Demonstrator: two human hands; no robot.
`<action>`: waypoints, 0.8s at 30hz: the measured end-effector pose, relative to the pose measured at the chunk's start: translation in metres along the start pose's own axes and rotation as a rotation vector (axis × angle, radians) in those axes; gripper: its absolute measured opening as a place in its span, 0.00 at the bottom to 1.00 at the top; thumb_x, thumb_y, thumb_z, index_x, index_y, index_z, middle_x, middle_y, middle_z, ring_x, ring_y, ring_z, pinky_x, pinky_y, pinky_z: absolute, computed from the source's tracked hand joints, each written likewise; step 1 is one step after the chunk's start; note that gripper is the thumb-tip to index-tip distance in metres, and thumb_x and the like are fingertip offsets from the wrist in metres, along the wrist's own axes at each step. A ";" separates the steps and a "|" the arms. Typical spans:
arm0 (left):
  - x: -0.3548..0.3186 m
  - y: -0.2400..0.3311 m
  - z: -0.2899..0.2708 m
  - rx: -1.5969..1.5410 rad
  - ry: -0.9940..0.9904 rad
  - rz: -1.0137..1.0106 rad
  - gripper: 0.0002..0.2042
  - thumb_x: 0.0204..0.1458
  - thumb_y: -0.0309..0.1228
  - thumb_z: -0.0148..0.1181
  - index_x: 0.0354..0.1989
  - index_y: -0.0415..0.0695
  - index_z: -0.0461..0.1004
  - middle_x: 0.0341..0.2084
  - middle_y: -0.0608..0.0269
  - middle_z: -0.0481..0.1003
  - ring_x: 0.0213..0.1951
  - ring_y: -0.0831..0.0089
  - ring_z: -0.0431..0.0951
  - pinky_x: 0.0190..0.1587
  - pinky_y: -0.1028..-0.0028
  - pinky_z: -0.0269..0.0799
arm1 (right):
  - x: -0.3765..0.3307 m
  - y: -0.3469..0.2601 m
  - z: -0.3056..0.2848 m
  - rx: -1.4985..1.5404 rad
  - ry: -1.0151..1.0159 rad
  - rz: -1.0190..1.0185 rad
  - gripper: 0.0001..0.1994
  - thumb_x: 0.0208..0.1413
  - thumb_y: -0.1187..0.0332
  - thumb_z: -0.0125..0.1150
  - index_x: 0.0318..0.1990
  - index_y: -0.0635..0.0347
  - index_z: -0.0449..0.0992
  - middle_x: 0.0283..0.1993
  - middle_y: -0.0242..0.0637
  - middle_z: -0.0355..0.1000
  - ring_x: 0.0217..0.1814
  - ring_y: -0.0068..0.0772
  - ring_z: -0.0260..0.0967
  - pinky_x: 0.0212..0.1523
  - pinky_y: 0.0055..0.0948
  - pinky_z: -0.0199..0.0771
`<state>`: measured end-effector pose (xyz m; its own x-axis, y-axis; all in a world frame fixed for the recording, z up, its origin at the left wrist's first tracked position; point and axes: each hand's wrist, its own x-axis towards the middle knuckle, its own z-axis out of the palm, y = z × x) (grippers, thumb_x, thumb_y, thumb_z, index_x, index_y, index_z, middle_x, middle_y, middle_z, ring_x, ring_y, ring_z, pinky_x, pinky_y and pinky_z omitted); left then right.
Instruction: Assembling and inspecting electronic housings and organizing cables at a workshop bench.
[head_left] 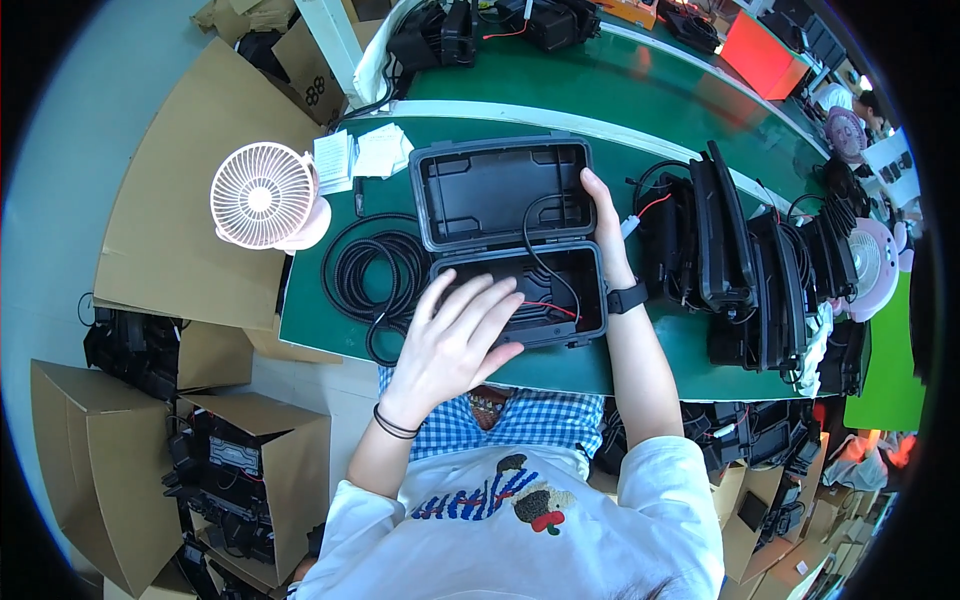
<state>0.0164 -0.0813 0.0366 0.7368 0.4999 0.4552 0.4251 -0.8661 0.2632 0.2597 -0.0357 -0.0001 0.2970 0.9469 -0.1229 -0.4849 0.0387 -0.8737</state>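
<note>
A black plastic case [503, 187] stands with its lid raised at the middle of the green table's near side. Inside it, a black cable [532, 250] loops from lid to base, and a thin red wire [553, 306] crosses the base. My left hand [465, 325] is over the base's left part, fingers spread, hiding what lies beneath. At the case's right side, my right hand [607, 225] grips the lid's edge, thumb showing and other fingers hidden. Left of the case lies a coil of black corrugated tubing [345, 262].
A pink fan [262, 196] and paper slips [378, 150] are at the left. Several black cases [720, 235] with cables crowd the table's right. Cardboard boxes [120, 480] holding black parts stand at lower left. Another pink fan [872, 268] is at far right.
</note>
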 end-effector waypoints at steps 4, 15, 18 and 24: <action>-0.032 -0.011 0.015 0.091 0.373 0.089 0.18 0.54 0.46 0.59 0.47 0.50 0.74 0.50 0.62 0.75 0.55 0.59 0.71 0.59 0.54 0.61 | -0.003 -0.007 0.000 0.008 -0.016 -0.031 0.21 0.60 0.50 0.53 0.49 0.57 0.73 0.43 0.32 0.75 0.43 0.22 0.73 0.44 0.20 0.73; -0.048 -0.029 0.020 0.298 0.191 -0.055 0.20 0.45 0.48 0.64 0.46 0.55 0.77 0.47 0.75 0.75 0.57 0.73 0.68 0.63 0.54 0.53 | -0.004 -0.009 -0.003 0.040 -0.098 -0.090 0.27 0.63 0.51 0.51 0.63 0.57 0.64 0.58 0.38 0.68 0.57 0.28 0.68 0.51 0.29 0.73; -0.050 -0.035 0.020 0.329 0.190 -0.037 0.15 0.44 0.48 0.65 0.29 0.51 0.74 0.41 0.70 0.73 0.56 0.72 0.68 0.63 0.51 0.56 | -0.004 -0.005 -0.008 -0.042 -0.159 -0.218 0.34 0.62 0.50 0.53 0.69 0.58 0.54 0.68 0.39 0.58 0.69 0.34 0.55 0.62 0.33 0.62; -0.050 -0.034 0.009 0.195 0.187 -0.102 0.16 0.41 0.44 0.68 0.26 0.47 0.71 0.43 0.64 0.71 0.57 0.65 0.67 0.63 0.47 0.57 | -0.010 -0.009 -0.004 -0.135 -0.320 -0.376 0.38 0.60 0.45 0.51 0.71 0.57 0.50 0.73 0.39 0.49 0.74 0.38 0.47 0.70 0.39 0.49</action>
<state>-0.0299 -0.0763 -0.0028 0.5828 0.5601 0.5887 0.5983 -0.7860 0.1554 0.2643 -0.0469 0.0072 0.1534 0.9266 0.3433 -0.2765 0.3738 -0.8853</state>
